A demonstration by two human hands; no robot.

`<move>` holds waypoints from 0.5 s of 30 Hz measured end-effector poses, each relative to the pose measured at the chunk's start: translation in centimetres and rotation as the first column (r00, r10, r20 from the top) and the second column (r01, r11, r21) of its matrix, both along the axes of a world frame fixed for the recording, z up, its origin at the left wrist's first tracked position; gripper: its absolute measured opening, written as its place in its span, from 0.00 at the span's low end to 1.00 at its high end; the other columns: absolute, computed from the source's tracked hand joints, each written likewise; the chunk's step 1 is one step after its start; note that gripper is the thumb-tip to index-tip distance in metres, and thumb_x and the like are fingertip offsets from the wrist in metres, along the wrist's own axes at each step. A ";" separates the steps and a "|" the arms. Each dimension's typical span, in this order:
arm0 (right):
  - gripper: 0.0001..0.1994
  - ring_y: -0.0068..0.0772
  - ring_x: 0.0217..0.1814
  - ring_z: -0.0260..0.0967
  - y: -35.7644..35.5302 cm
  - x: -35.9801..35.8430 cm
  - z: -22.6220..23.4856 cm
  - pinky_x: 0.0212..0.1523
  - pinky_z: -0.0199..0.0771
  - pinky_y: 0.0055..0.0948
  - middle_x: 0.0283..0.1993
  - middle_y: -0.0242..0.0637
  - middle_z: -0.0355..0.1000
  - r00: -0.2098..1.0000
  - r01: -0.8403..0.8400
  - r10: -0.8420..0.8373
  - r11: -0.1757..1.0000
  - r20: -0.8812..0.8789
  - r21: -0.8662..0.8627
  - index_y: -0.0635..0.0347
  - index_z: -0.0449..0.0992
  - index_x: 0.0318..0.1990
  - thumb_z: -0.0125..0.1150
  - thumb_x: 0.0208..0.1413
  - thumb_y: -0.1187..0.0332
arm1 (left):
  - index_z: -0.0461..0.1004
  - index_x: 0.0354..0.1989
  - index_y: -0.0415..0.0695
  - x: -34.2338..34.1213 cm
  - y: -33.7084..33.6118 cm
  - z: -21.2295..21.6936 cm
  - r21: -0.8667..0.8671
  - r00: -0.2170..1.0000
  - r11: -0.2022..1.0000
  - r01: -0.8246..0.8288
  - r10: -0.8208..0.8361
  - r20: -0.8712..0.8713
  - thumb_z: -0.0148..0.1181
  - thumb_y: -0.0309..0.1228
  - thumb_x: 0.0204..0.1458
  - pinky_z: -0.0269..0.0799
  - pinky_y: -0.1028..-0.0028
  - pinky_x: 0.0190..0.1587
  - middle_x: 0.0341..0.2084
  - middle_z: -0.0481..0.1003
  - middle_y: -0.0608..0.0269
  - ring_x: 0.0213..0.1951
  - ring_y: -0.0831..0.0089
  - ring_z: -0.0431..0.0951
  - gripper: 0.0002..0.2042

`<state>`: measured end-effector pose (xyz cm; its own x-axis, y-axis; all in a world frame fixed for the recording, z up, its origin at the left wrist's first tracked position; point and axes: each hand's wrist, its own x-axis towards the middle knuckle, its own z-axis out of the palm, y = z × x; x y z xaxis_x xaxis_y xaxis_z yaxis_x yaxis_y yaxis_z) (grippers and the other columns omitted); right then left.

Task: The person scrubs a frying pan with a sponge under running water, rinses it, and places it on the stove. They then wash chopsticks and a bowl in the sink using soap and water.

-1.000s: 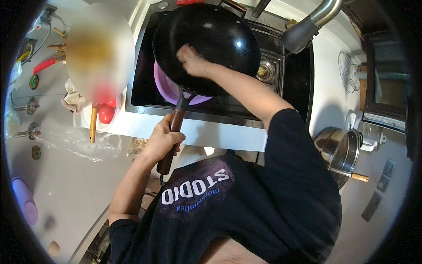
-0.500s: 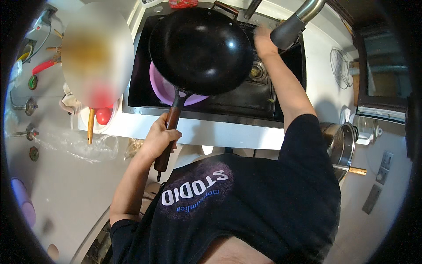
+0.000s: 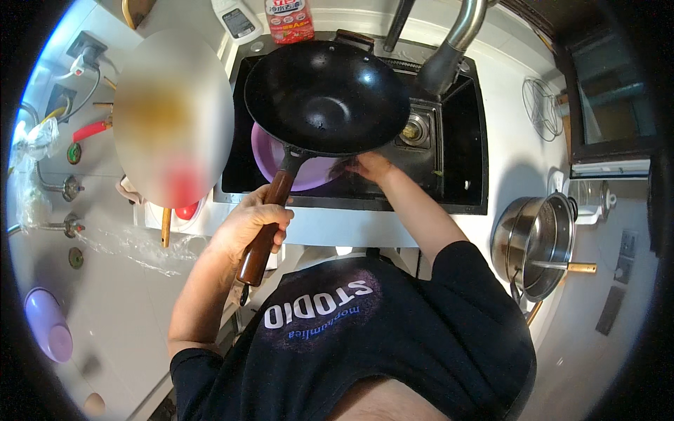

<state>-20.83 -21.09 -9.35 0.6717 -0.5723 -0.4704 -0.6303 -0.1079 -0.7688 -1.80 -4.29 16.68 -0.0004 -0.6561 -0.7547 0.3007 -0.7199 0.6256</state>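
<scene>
Light glints softly on the wok (image 3: 326, 95), a blurred oval veils upper left, and corners fall black.

We are seeing a purple basin (image 3: 309, 177) partly hidden under the wok (image 3: 326, 91), and a blurred patch (image 3: 172, 119) left of the wok.

The head view looks steeply down past the black shirt (image 3: 414, 323) at the sink (image 3: 463, 165), close by. Its wide fisheye curves straight edges.
</scene>
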 end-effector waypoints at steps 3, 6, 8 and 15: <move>0.13 0.32 0.44 0.64 2.4 1.2 0.9 0.41 0.66 0.35 0.44 0.33 0.66 0.720 0.466 -0.680 0.621 0.138 0.631 0.53 0.67 0.45 0.50 0.51 0.67 | 0.61 0.38 0.41 0.3 -0.6 0.3 0.005 0.999 1.000 0.004 -0.004 -0.053 0.52 0.23 0.38 0.60 0.81 0.10 0.15 0.65 0.66 0.12 0.79 0.64 0.15; 0.12 0.31 0.46 0.65 6.9 0.6 8.3 0.43 0.68 0.32 0.45 0.37 0.66 0.680 0.417 -0.711 0.577 0.180 0.703 0.61 0.67 0.44 0.48 0.52 0.68 | 0.61 0.38 0.41 0.3 -0.4 -0.2 -0.001 0.997 1.000 0.028 -0.028 -0.074 0.52 0.25 0.41 0.62 0.81 0.12 0.16 0.65 0.65 0.13 0.79 0.65 0.14; 0.14 0.31 0.44 0.66 8.8 -0.2 10.7 0.41 0.69 0.28 0.45 0.38 0.67 0.750 0.357 -0.631 0.639 0.199 0.681 0.62 0.66 0.46 0.49 0.53 0.67 | 0.61 0.38 0.41 -0.1 -0.4 -0.7 0.003 0.994 0.999 0.053 -0.052 -0.091 0.52 0.26 0.42 0.63 0.81 0.13 0.16 0.65 0.65 0.13 0.78 0.65 0.14; 0.18 0.29 0.42 0.68 12.0 -6.9 15.9 0.39 0.71 0.26 0.45 0.41 0.67 0.599 0.606 -0.742 0.666 0.301 0.436 0.62 0.65 0.49 0.48 0.55 0.61 | 0.59 0.39 0.41 -1.6 0.5 -3.0 -0.043 0.934 0.988 0.148 -0.153 -0.323 0.51 0.31 0.48 0.73 0.72 0.25 0.22 0.68 0.62 0.22 0.72 0.71 0.12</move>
